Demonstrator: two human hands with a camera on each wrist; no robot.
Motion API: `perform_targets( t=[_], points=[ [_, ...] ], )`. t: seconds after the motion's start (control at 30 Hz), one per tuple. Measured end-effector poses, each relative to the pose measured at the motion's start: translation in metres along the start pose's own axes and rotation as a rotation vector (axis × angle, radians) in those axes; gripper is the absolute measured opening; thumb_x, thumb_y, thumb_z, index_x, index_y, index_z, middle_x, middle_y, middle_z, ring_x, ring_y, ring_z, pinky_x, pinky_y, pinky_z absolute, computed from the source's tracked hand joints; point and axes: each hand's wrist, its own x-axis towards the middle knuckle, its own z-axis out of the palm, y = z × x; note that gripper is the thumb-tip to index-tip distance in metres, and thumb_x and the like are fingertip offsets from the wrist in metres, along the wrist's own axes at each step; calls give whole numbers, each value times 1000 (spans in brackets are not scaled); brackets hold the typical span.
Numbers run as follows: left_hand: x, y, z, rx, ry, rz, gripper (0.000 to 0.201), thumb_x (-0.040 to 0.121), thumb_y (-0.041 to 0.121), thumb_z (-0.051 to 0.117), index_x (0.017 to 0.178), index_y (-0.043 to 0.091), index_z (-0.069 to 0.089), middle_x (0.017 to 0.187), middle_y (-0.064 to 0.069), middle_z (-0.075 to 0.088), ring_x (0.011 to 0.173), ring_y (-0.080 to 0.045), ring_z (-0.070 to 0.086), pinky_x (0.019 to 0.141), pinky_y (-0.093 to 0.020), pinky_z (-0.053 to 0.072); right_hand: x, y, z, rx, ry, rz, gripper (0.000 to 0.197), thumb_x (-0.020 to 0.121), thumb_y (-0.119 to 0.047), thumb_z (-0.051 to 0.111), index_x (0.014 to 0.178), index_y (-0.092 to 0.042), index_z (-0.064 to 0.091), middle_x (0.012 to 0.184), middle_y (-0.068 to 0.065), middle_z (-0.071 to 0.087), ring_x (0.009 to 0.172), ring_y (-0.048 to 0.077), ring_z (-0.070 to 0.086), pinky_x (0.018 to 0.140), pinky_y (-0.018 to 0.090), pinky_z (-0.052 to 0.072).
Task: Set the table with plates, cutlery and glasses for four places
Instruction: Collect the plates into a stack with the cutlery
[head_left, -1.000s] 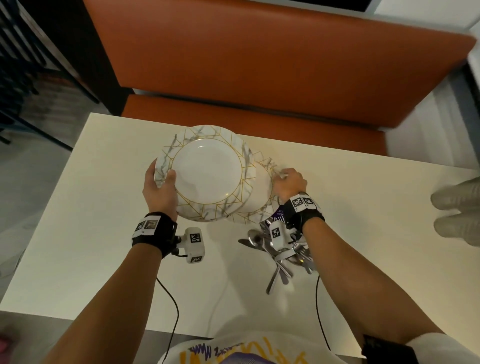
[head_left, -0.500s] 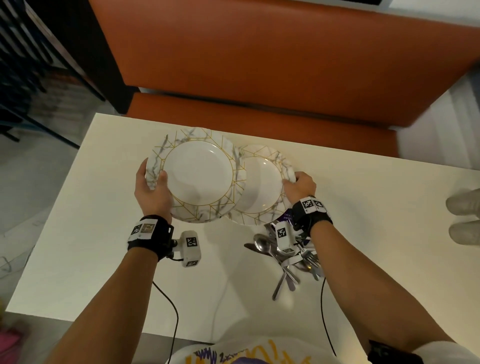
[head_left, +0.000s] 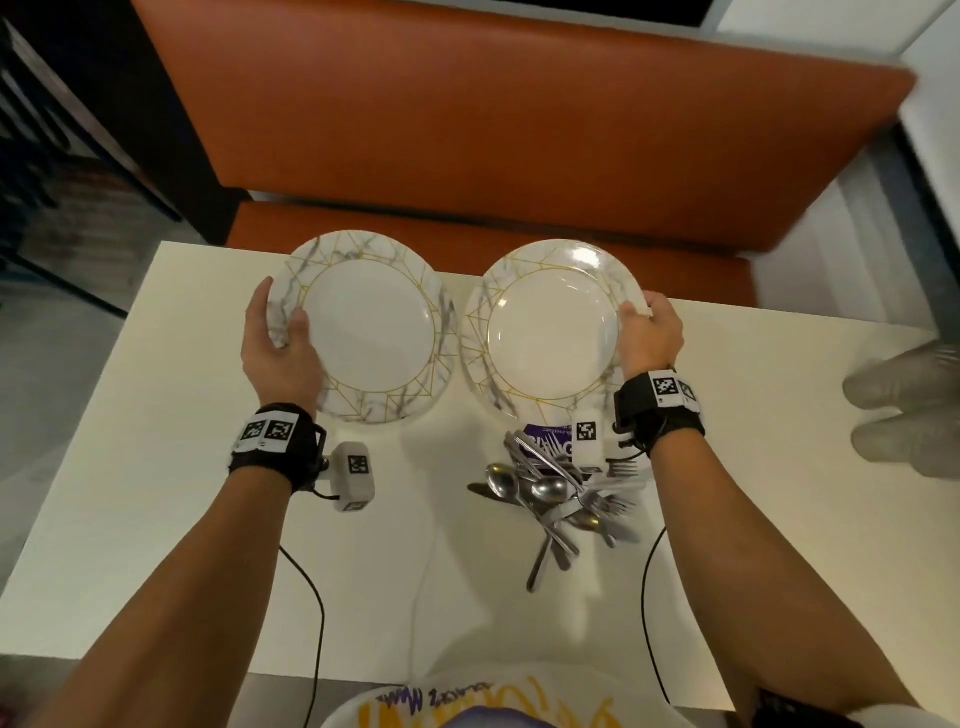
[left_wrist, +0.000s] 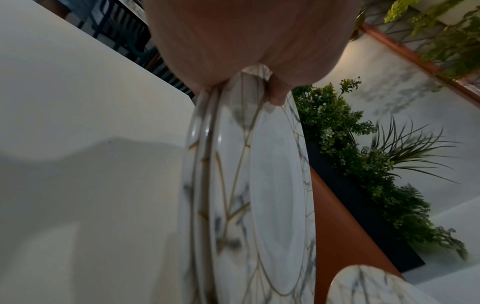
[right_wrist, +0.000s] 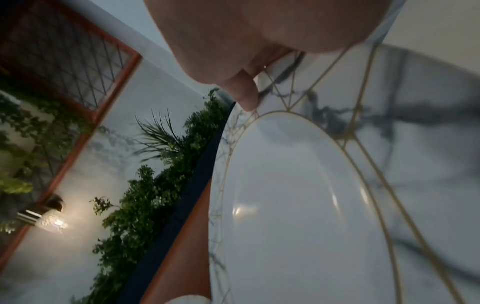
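My left hand (head_left: 280, 332) grips the left rim of a stack of white marble-patterned plates (head_left: 371, 332) with gold lines, thumb on top. The left wrist view shows the stack (left_wrist: 259, 185) edge-on, with at least two plates under my thumb (left_wrist: 278, 94). My right hand (head_left: 647, 325) grips the right rim of a single matching plate (head_left: 550, 332); in the right wrist view my thumb (right_wrist: 244, 94) lies on its rim (right_wrist: 389, 102). Both are held side by side over the table's far half. A pile of spoons and forks (head_left: 561, 493) lies by my right wrist.
The white table (head_left: 156, 415) has its far edge against an orange bench (head_left: 467, 130). A purple packet (head_left: 545, 447) lies under the cutlery. Two pale translucent shapes (head_left: 909, 415), perhaps glasses, are at the table's right edge. Wrist cables trail toward me.
The plates overlapped before; my right hand has drawn one plate off to the right, and my left hand has carried the stack left and farther from me, so they now sit apart.
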Motion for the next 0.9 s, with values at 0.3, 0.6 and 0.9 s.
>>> perform_targets(
  t=[0.3, 0.6, 0.9],
  points=[
    [-43, 1, 16, -20, -163, -53, 45, 103, 20, 60, 145, 35, 56, 146, 4, 58, 134, -11, 55, 109, -27, 47, -21, 5, 5, 33, -143, 64, 25, 90, -16, 57, 107, -20, 74, 103, 2, 73, 93, 23, 67, 69, 27, 52],
    [-65, 1, 27, -200, -232, -259, 41, 102, 24, 57, 142, 35, 60, 142, 3, 63, 132, -17, 59, 113, -44, 48, -62, 25, 22, -186, -294, -42, 34, 104, -24, 39, 134, -15, 52, 121, 12, 65, 107, 32, 61, 90, 39, 51],
    [-94, 23, 42, -115, -324, -250, 41, 101, 34, 47, 139, 40, 60, 153, 5, 53, 141, -15, 47, 122, -45, 36, -84, 41, 16, -260, -286, -165, 42, 108, -23, 35, 149, -16, 40, 137, 15, 57, 124, 35, 55, 101, 39, 43]
  ],
)
